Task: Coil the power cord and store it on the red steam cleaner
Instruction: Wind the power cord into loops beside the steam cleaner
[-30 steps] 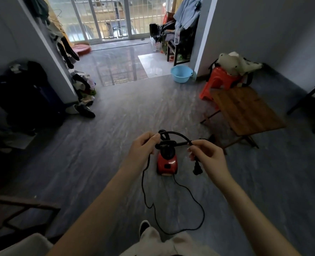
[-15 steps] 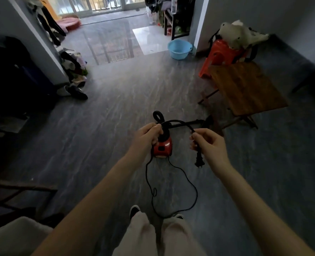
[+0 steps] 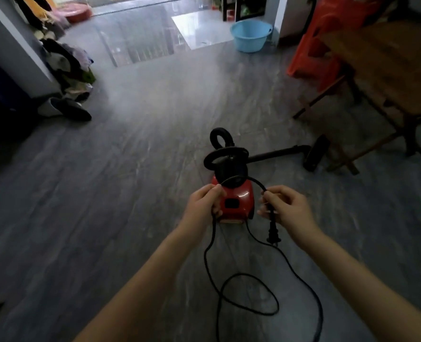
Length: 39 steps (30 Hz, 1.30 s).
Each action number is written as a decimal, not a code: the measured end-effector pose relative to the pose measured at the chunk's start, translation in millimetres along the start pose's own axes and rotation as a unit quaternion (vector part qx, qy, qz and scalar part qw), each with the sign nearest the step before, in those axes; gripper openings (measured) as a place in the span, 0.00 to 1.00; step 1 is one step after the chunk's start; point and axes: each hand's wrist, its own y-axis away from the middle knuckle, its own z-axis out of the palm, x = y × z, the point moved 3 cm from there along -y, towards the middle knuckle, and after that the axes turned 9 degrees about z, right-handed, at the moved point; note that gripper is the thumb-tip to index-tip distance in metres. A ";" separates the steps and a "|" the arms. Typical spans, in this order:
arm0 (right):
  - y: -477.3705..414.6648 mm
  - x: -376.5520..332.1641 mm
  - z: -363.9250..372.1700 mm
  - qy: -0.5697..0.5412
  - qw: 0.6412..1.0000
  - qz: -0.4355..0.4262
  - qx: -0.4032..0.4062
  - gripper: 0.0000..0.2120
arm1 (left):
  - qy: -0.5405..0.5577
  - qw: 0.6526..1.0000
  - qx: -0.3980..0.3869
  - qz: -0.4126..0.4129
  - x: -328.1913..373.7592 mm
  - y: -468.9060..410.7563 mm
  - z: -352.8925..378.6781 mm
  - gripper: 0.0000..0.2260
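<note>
— What is the room like?
— Grey floor (image 3: 106,218), with a blue basin (image 3: 251,35) far off by the doorway. The red steam cleaner (image 3: 236,201) stands on the floor just beyond your hands.
— And the power cord (image 3: 214,228)?
— It arches between your hands. Your left hand (image 3: 204,203) pinches it with curled fingers. Your right hand (image 3: 288,206) grips it just above the plug (image 3: 273,233), which hangs down. The slack lies looped on the floor near you.

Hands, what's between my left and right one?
Head view: a power cord arc spans left hand to right hand, red steam cleaner behind it.
</note>
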 end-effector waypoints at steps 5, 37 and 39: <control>-96.6 104.1 5.2 -0.020 1.000 0.003 -0.022 0.06 | 0.084 0.996 -0.005 -0.015 -130.5 -70.9 -19.2 0.12; -184.7 219.8 74.8 -0.029 0.973 -0.063 -0.220 0.12 | 0.269 0.959 -0.066 0.055 -192.8 -144.9 -59.6 0.11; -184.2 220.6 76.1 -0.014 0.969 -0.061 -0.241 0.13 | 0.311 0.949 -0.047 0.030 -193.6 -146.5 -62.2 0.11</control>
